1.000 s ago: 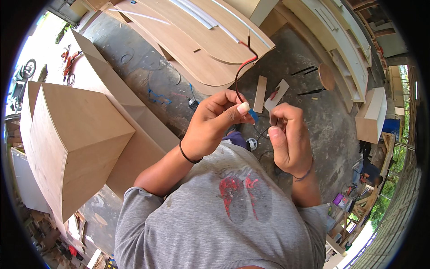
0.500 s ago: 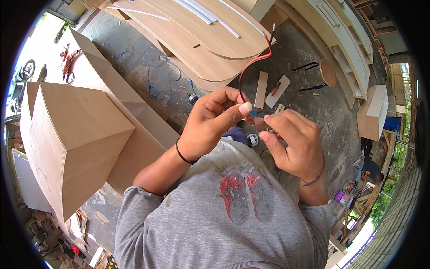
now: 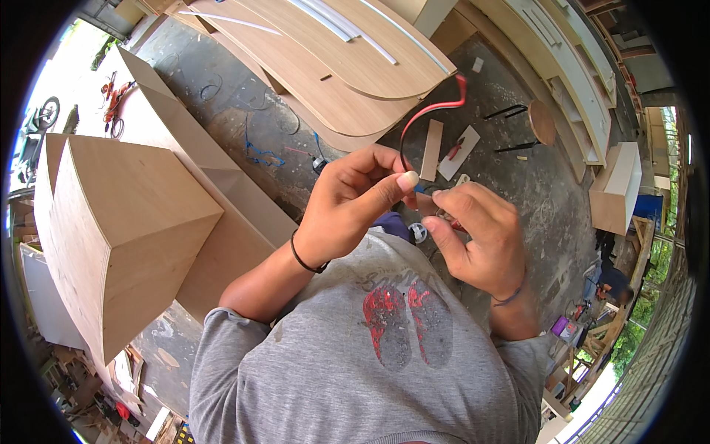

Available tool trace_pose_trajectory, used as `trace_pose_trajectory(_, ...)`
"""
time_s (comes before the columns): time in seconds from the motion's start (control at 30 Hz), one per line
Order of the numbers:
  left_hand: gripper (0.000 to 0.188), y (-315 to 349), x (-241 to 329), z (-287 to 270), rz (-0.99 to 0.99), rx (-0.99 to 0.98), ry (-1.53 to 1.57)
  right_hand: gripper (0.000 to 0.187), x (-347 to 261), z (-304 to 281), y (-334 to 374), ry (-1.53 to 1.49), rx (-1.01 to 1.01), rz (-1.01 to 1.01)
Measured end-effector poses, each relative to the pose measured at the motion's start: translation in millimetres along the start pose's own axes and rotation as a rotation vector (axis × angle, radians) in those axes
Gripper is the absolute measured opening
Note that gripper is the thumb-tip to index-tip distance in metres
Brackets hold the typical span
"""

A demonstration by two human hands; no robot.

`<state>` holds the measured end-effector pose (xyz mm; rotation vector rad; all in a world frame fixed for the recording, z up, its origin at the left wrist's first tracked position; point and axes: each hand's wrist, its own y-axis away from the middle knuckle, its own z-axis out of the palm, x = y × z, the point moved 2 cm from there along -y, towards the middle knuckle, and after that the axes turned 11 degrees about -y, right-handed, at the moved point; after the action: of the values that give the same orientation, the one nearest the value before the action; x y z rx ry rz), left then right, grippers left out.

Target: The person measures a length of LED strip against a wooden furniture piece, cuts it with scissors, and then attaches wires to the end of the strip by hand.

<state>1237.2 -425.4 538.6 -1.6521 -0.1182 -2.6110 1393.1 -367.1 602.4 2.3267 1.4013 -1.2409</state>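
Note:
My left hand point(image 3: 359, 192) is closed in a pinch on a red and black twin wire point(image 3: 425, 109). The wire's free end curves up and to the right past the fingers, its tip blurred. A small blue piece point(image 3: 419, 189) shows just below the left thumb tip, between the two hands. Beside it, my right hand point(image 3: 481, 233) has thumb and forefinger drawn close together. Something thin and partly red lies behind those fingers, mostly hidden, so I cannot make out what they hold.
A curved wooden tabletop point(image 3: 355, 59) with white strips on it stands ahead. Tall plywood cabinets point(image 3: 140, 222) fill the left side. On the floor lie boards, one with red-handled pliers point(image 3: 455, 148), and a round-seated stool point(image 3: 542, 122). Another person point(image 3: 614, 283) is at the far right.
The wire's free end has swung down and to the right, and is now blurred. My right hand has shifted slightly left; the left hand stays nearly where it was, still pinching the wire.

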Motion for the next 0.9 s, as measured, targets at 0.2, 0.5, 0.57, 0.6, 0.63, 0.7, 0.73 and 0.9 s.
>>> trace_pose_trajectory(0.2,0.011,0,2,1,-0.019,0.025,0.074,0.021,7,18,9,-0.160,0.147,0.073)
trace_pose_trajectory(0.5,0.011,-4,-1,3,0.005,0.016,0.085,0.022,12,31,15,-0.307,0.258,0.109)
trace_pose_trajectory(0.57,0.012,-5,-2,2,0.000,0.003,0.088,0.022,13,34,16,-0.330,0.279,0.122)
trace_pose_trajectory(0.6,0.013,-5,-4,2,-0.005,-0.007,0.091,0.022,14,36,16,-0.355,0.297,0.135)
trace_pose_trajectory(0.63,0.013,-5,-5,2,-0.004,-0.006,0.090,0.022,17,38,17,-0.355,0.297,0.134)
trace_pose_trajectory(0.7,0.014,-6,-7,5,0.013,-0.014,0.051,0.022,24,41,22,-0.484,0.350,0.212)
trace_pose_trajectory(0.73,0.014,-7,-7,5,0.012,-0.018,0.052,0.022,26,42,22,-0.482,0.353,0.213)
trace_pose_trajectory(0.9,0.014,-10,-9,-1,0.013,0.012,0.055,0.020,24,30,20,-0.443,0.300,0.189)
